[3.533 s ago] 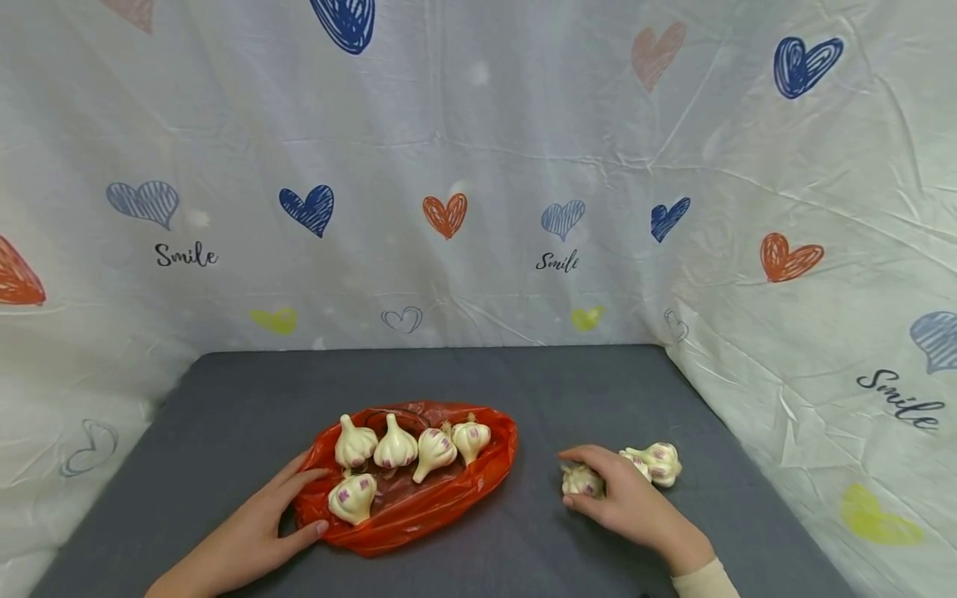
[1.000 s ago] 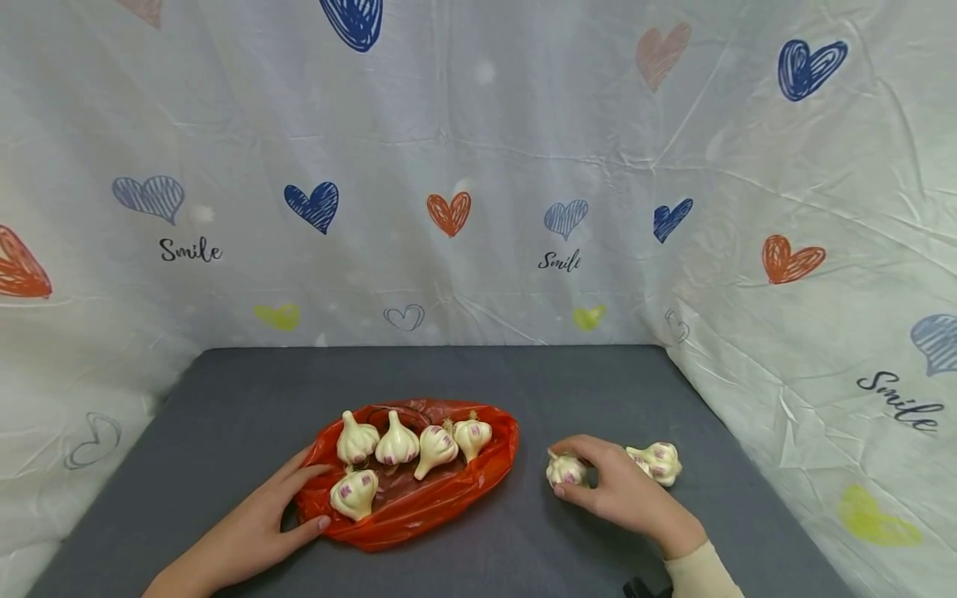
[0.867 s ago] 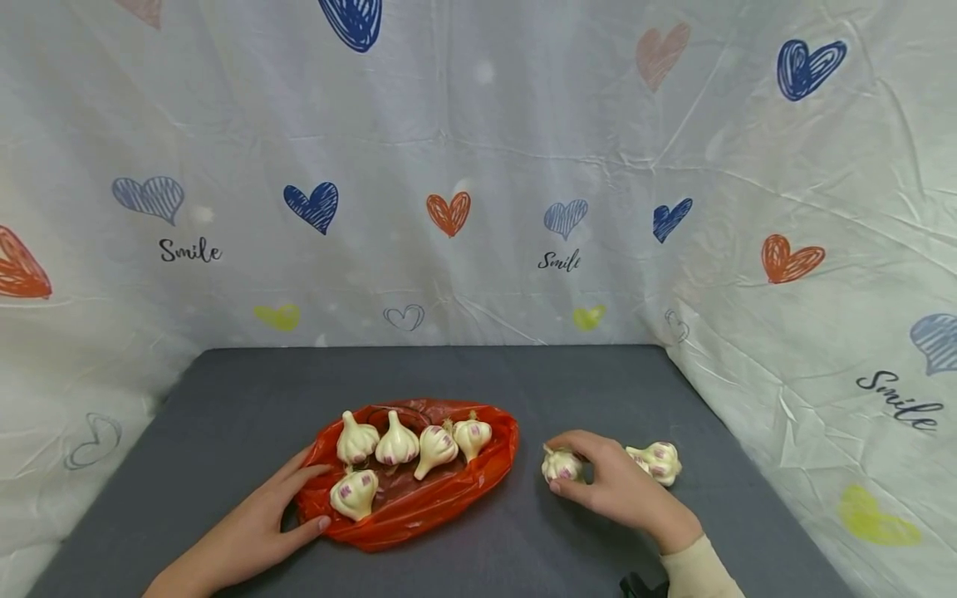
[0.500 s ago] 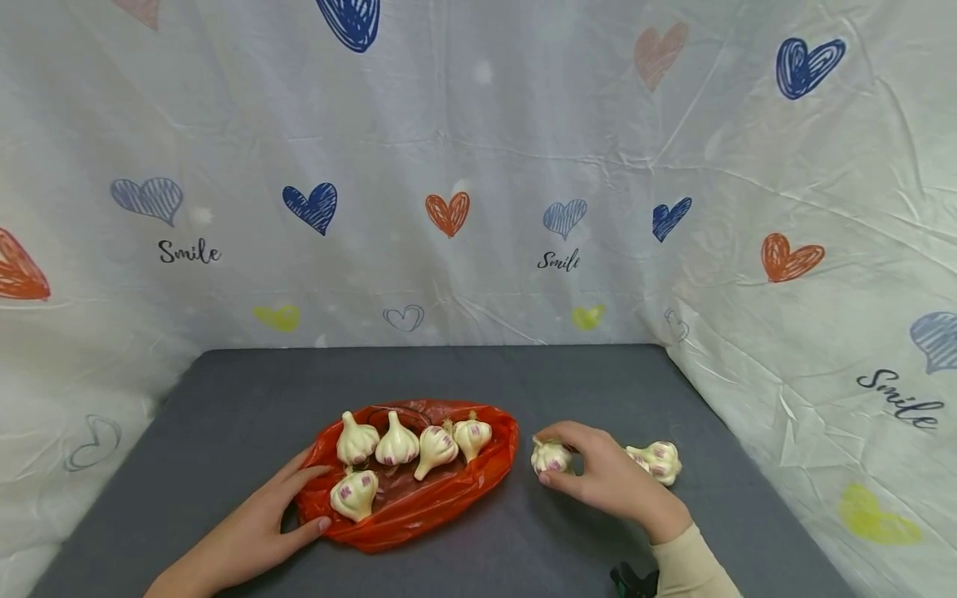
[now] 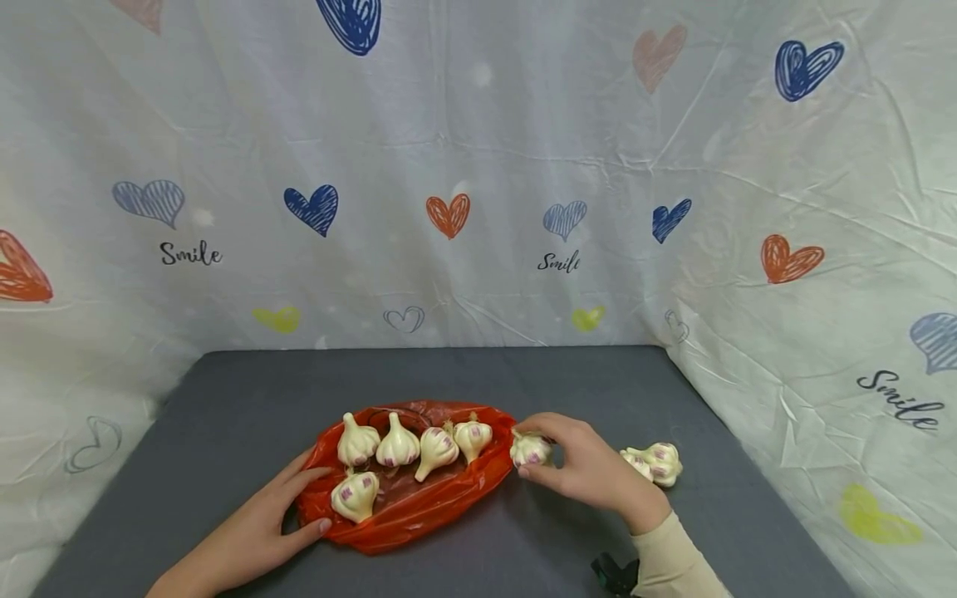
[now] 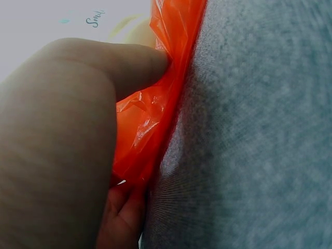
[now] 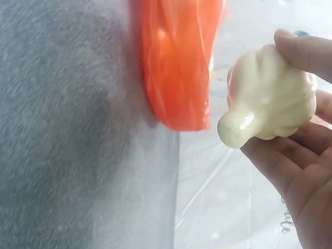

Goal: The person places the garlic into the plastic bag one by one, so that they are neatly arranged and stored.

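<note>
An orange-red plastic bag lies spread with its mouth upward, several garlic bulbs inside it. My left hand holds the bag's left end, thumb on the near side and fingers on the far side. In the left wrist view the thumb presses the bag's film, and fingertips show lower down, partly behind it. At the bag's right end, my right hand holds a garlic bulb between thumb and fingers. In the right wrist view this bulb is off the table, its stem pointing down-left.
More garlic lies on the dark grey table to the right, partly hidden by my right hand. A white cloth printed with hearts hangs behind and at the sides. A small black object shows beside the right sleeve.
My right hand has lifted the garlic bulb and carried it left, from beside the other garlic to the bag's right end. The left hand has stayed on the bag.
</note>
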{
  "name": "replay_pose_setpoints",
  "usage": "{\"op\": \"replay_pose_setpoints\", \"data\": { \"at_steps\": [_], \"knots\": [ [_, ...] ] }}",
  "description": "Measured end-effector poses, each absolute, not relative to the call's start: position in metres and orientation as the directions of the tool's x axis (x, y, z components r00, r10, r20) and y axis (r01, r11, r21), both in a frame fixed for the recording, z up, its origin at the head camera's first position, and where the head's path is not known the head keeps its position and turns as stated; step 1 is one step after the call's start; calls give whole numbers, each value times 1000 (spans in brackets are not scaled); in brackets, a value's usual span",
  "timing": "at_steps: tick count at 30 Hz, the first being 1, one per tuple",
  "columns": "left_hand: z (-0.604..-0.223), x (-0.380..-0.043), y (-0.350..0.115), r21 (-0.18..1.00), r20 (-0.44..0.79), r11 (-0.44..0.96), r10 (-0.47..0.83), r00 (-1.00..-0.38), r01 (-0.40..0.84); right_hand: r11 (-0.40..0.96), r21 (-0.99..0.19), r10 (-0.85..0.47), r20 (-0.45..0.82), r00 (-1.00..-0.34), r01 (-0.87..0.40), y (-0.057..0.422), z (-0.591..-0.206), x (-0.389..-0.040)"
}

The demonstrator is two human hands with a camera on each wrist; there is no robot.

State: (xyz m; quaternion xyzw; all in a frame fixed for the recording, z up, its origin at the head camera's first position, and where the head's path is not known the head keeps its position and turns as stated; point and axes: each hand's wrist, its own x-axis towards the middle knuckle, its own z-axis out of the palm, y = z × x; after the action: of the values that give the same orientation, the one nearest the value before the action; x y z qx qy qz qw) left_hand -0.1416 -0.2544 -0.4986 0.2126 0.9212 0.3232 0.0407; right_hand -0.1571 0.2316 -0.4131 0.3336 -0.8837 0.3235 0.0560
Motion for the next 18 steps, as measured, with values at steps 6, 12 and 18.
{"op": "replay_pose_setpoints", "data": {
  "at_steps": [6, 12, 18],
  "knots": [
    [-496, -140, -254, 613, 66, 699, 419, -905, 369, 552, -554, -565, 301, -768, -623, 219, -408, -158],
    [-494, -140, -254, 618, 65, 696, 420, -905, 367, 528, -559, -588, 303, -750, -639, 206, -409, -161],
    [-495, -140, -253, 613, 52, 705, 415, -909, 357, 514, -549, -605, 312, -732, -659, 197, -412, -165]
  ]
}}
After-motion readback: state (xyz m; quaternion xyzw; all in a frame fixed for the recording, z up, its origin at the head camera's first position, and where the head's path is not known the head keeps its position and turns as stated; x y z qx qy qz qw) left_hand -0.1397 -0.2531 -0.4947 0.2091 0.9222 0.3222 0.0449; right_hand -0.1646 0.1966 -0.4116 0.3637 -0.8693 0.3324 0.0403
